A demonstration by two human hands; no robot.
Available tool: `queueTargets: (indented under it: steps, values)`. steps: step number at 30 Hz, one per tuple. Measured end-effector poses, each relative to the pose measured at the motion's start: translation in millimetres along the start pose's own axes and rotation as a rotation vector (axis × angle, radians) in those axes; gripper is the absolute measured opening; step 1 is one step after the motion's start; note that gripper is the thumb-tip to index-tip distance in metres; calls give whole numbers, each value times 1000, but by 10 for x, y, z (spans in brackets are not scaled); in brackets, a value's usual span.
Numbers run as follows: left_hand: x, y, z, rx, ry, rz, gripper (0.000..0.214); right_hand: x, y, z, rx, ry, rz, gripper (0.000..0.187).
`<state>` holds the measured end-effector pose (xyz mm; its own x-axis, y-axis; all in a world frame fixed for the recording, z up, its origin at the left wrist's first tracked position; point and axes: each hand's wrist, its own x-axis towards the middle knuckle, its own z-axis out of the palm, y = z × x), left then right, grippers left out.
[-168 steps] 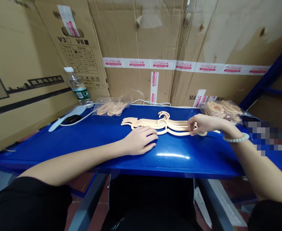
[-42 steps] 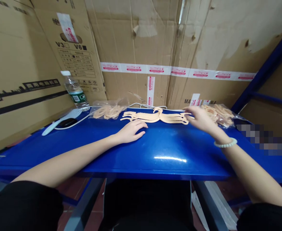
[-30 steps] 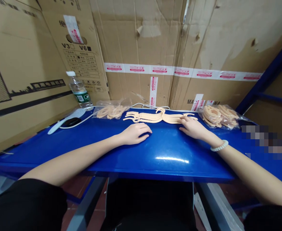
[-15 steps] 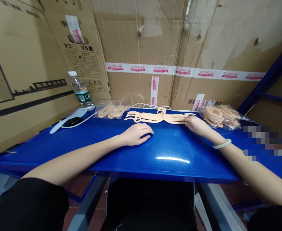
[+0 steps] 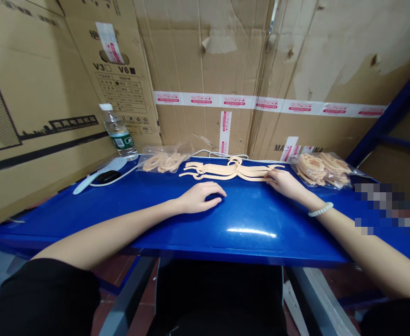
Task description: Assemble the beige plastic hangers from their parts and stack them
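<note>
Several beige clothes hangers (image 5: 222,171) lie overlapped on the blue table (image 5: 191,233), their hooks bunched in the middle. At their right end my right hand (image 5: 282,182) has its fingers closed on the tip of the nearest hanger; the fingertips are partly hidden. My left hand (image 5: 201,197) holds nothing. It rests just in front of the hangers' left half, fingers loosely bent and the thumb apart. A pale beaded bracelet (image 5: 320,209) circles my right wrist.
Clear plastic bags of beige pieces lie left (image 5: 165,159) and right (image 5: 319,169) of the hangers. Further left are a water bottle (image 5: 120,135), a light-blue brush-like tool (image 5: 98,175) and a black oval object (image 5: 108,176). Cardboard (image 5: 205,60) walls the back; a white cable (image 5: 208,152) runs along it.
The nearest hanger has slid slightly towards me and left, opening a gap from the others. My right hand has shifted slightly with it; my left hand has moved slightly right.
</note>
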<state>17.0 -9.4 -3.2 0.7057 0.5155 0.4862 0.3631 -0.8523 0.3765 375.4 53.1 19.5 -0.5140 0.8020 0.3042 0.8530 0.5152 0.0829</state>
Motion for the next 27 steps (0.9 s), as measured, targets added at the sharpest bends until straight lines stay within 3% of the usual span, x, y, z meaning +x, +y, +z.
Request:
queueTargets:
  steps: [6, 14, 21, 27]
  values:
    - [20, -63, 16, -227, 57, -179, 20, -5, -10, 1, 25, 17, -41, 15]
    - [34, -109, 25, -346, 38, -231, 19, 13, -15, 39, 113, 5, -82, 14]
    - [29, -165, 43, -435, 51, -262, 22, 4, -102, -66, 158, 4, -44, 8]
    - [34, -253, 69, -583, 119, -371, 28, -45, -113, -225, 339, -38, 16, 3]
